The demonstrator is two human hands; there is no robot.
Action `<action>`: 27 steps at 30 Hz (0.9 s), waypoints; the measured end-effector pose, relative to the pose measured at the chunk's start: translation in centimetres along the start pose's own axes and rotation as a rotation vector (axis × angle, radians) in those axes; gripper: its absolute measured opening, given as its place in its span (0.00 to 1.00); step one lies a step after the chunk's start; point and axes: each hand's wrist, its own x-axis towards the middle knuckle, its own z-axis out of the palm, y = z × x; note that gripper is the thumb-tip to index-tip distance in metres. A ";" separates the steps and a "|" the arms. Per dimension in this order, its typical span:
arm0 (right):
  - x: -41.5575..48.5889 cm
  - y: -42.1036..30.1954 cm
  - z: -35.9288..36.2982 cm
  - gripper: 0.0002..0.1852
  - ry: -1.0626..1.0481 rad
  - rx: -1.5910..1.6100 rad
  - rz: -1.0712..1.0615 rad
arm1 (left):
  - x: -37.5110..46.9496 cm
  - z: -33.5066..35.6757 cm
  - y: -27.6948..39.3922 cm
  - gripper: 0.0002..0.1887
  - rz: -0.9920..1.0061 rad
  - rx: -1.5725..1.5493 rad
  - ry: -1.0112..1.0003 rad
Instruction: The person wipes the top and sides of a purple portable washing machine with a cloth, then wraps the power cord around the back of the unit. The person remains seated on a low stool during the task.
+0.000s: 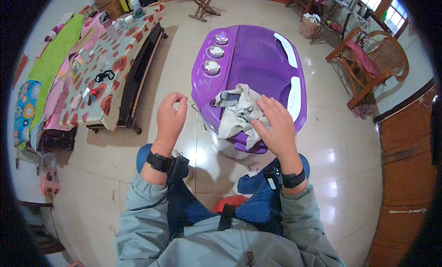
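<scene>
Before me stands a purple twin-tub washing machine (253,53), with round silver knobs (216,52) along its left side and white handles on its lids. A crumpled light grey cloth (238,118) lies over its near edge. My right hand (278,129) rests on the cloth's right side, fingers spread; whether it grips the fabric cannot be told. To the left of the machine, my left hand (171,116) is raised over the floor, its fingers curled with thumb and forefinger close together, and nothing visible in it.
A low table with a patterned tablecloth (133,42) stands at left, beside a couch with a green cover (57,60). A rattan chair (374,63) and a waste bin (309,27) are at right. A folding stool (203,6) stands beyond the machine.
</scene>
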 end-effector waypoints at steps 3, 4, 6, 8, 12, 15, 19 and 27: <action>0.0 -0.2 -0.1 0.29 -0.008 -0.012 0.004 | -0.5 1.4 -2.9 0.09 -0.160 -0.164 -0.017; 0.0 -0.2 -0.1 0.29 -0.009 -0.016 0.003 | -0.7 1.9 -3.7 0.11 -0.241 -0.235 -0.039; 0.1 -0.4 -0.1 0.28 -0.017 -0.022 0.008 | -1.1 2.7 -5.0 0.14 -0.345 -0.349 -0.069; 0.2 -0.5 -0.2 0.28 -0.032 -0.019 0.018 | -1.3 3.0 -5.6 0.16 -0.466 -0.475 -0.101; 0.3 -0.7 -0.4 0.28 -0.052 -0.017 0.036 | -1.2 3.0 -5.0 0.20 -0.569 -0.626 -0.146; 0.4 -0.8 -0.4 0.28 -0.056 -0.017 0.043 | -1.2 3.0 -4.2 0.21 -0.545 -0.665 -0.201; 0.3 -0.9 -0.3 0.30 -0.071 -0.040 0.055 | -1.4 3.2 -3.9 0.22 -0.466 -0.665 -0.244; 0.3 -2.0 -0.4 0.31 -0.135 -0.101 -0.006 | -1.5 3.2 -3.6 0.22 -0.438 -0.713 -0.216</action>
